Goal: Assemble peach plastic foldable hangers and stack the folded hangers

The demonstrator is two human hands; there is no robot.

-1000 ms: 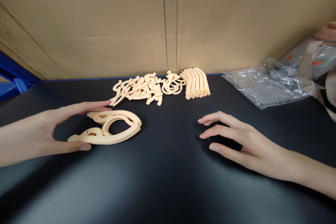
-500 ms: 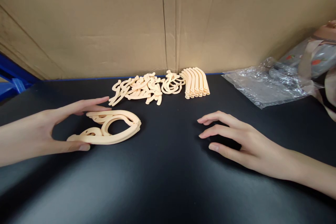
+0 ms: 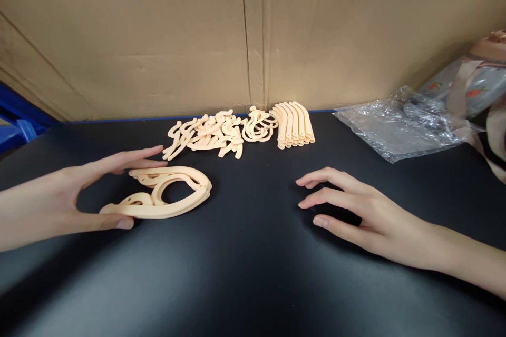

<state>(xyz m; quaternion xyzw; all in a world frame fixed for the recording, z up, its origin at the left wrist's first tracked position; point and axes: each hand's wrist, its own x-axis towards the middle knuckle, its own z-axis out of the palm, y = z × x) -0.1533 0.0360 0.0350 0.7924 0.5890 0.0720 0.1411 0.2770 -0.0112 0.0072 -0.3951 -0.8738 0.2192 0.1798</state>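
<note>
On the black table at the left lies a small stack of beige folded travel hangers, their arms closed around ring-shaped hooks. My left hand spans the stack, thumb against the near arm and fingers along the far arm. Part of the far end sits within the curve of that hand. My right hand rests over the table at the right, its fingers bent and apart, with nothing in them. Behind the hands is a loose heap of beige curved hanger arms. Beside it are several hooks and a neat row of hanger arms.
A clear plastic bag lies crumpled at the back right, next to a transparent bag with a beige strap. Cardboard stands along the table's back edge. A blue metal frame is at the left.
The view has shifted very slightly. Both hands, the folded hangers and the loose parts keep their places.
</note>
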